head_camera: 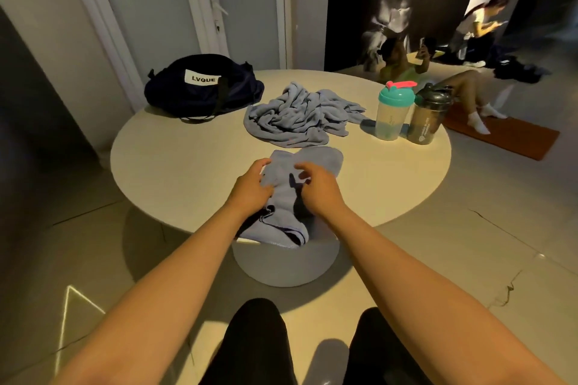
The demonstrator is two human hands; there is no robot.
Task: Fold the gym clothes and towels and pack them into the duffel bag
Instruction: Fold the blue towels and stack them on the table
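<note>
A small blue cloth (319,161) is laid at the near edge of the round table (175,172), with its near end hanging over the rim, presumably so that it can be flattened and folded close to the body. It is gripped along its left side by the left hand (250,189), whose fingers are curled into the fabric. The right hand (317,189) is held just over the middle of the cloth with its fingers bent (a shadow falls beneath them, so it cannot be told whether fabric is actually pinched). The cloth thus lies directly under and between both hands.

A crumpled towel (297,116) is heaped beyond it, at the middle of the table, not yet folded. The duffel bag (200,87) is set at the far left, well apart from the hands and seemingly closed. Two shakers, one teal-lidded (392,112) and one dark (428,117), are stood at the far right, out of the folding space.
</note>
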